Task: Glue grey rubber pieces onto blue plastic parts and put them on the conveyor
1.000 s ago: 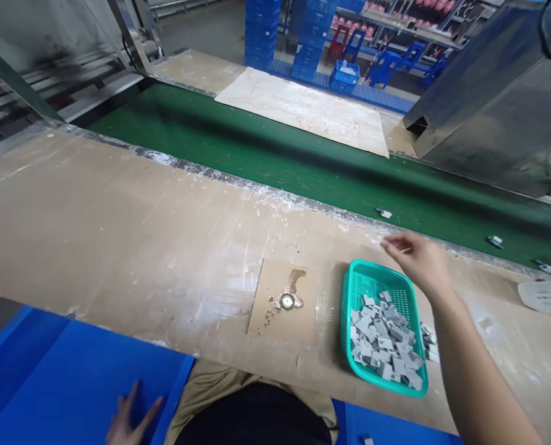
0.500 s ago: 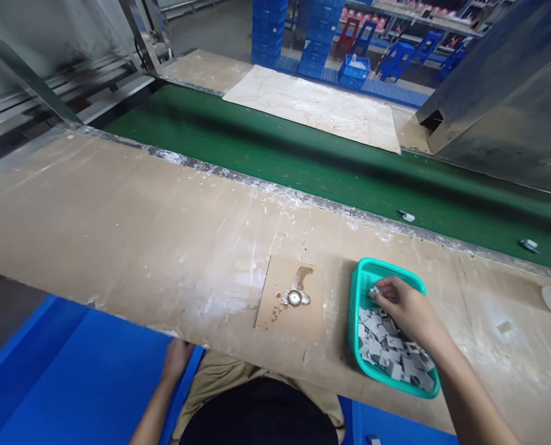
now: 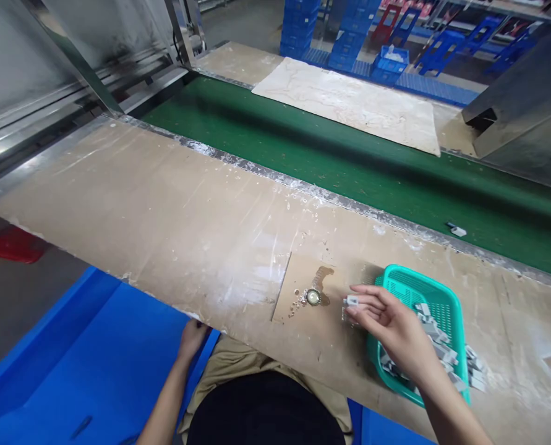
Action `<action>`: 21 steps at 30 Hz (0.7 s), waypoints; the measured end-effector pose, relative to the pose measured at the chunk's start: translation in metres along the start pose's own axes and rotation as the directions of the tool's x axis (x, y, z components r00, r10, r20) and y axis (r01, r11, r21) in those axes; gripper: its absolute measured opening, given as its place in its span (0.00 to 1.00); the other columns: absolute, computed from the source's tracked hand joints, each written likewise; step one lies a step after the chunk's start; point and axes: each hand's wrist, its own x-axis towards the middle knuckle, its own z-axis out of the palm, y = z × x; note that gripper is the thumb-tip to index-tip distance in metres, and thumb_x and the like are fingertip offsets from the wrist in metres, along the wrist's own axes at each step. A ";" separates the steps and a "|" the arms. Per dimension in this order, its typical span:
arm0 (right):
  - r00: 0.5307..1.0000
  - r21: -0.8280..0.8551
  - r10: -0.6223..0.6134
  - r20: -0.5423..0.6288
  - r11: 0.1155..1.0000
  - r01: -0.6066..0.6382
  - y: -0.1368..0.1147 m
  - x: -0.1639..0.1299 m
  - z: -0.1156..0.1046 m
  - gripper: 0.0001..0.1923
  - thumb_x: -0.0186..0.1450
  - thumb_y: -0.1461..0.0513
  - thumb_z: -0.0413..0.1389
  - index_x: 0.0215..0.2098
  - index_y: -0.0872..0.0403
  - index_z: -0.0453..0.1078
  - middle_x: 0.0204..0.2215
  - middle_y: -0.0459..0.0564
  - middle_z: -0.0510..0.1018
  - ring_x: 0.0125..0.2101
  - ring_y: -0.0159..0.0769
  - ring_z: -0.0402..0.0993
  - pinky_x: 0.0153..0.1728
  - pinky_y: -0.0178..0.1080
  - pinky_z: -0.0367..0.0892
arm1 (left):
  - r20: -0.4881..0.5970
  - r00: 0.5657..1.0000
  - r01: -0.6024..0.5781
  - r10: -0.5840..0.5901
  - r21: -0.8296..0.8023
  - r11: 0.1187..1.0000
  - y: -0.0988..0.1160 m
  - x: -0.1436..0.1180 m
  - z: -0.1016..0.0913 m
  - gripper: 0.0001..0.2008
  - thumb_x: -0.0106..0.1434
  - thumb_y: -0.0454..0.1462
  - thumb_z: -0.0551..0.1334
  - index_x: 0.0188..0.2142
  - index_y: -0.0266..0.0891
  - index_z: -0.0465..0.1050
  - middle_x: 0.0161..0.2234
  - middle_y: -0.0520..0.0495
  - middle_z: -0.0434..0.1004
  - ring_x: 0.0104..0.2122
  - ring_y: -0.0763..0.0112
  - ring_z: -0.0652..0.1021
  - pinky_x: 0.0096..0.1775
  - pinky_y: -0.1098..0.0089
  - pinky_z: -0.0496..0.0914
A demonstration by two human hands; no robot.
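My right hand [image 3: 389, 324] hovers over the brown worktable [image 3: 173, 222], just left of a teal plastic basket [image 3: 435, 303]. Its fingertips pinch one small grey-white part [image 3: 352, 301]. The basket holds several similar grey parts [image 3: 442, 352]. A small round metal piece [image 3: 313, 296] sits in a wet stain on a cardboard patch, a little left of the held part. My left hand [image 3: 192, 337] rests low at the table's near edge, its fingers partly hidden under the board.
A green conveyor belt [image 3: 331, 167] runs behind the table and carries a small part [image 3: 457, 231] at the right. A pale board [image 3: 354, 105] lies beyond it. Blue crates [image 3: 349, 43] stand at the back, a blue bin [image 3: 85, 371] below left.
My right hand reached toward the belt, dipped into the basket, then came out leftward with one grey part. My left hand rose to the table's near edge. The view shifted left.
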 end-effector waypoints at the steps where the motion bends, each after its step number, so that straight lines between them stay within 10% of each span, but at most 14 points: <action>1: 0.997 -0.103 -0.076 0.000 0.992 0.075 0.000 0.002 0.007 0.15 0.61 0.55 0.57 0.43 0.53 0.68 0.34 0.54 0.78 0.34 0.40 0.77 0.36 0.43 0.73 | 0.001 1.000 0.028 -0.028 -0.031 0.999 -0.002 -0.004 -0.002 0.03 0.56 0.32 0.64 0.29 0.34 0.72 0.30 0.50 0.77 0.36 0.65 0.77 0.44 0.56 0.70; 6: 0.909 -0.481 -0.386 0.156 0.775 0.411 0.007 0.014 0.030 0.09 0.66 0.61 0.51 0.41 0.52 0.71 0.40 0.54 0.77 0.40 0.41 0.75 0.42 0.45 0.71 | -0.007 0.989 0.140 -0.148 -0.270 0.953 0.003 -0.028 -0.029 0.03 0.56 0.31 0.63 0.30 0.36 0.69 0.26 0.50 0.77 0.31 0.69 0.79 0.40 0.65 0.73; 13: 0.874 -0.533 -0.434 0.220 0.697 0.480 0.013 0.019 0.039 0.12 0.67 0.60 0.50 0.43 0.54 0.73 0.36 0.54 0.76 0.38 0.40 0.75 0.39 0.41 0.72 | 0.222 0.964 0.235 -0.144 -0.473 0.849 0.054 -0.079 -0.071 0.20 0.47 0.36 0.71 0.41 0.37 0.72 0.38 0.42 0.80 0.42 0.63 0.78 0.42 0.70 0.73; 21: 0.962 -0.264 -0.260 0.080 0.925 0.272 -0.009 0.006 0.033 0.12 0.60 0.55 0.58 0.39 0.51 0.76 0.38 0.54 0.80 0.35 0.41 0.78 0.37 0.41 0.74 | 0.492 0.863 0.198 0.120 -0.546 0.814 0.146 -0.119 -0.015 0.12 0.46 0.37 0.72 0.30 0.35 0.77 0.36 0.43 0.81 0.35 0.62 0.80 0.38 0.67 0.76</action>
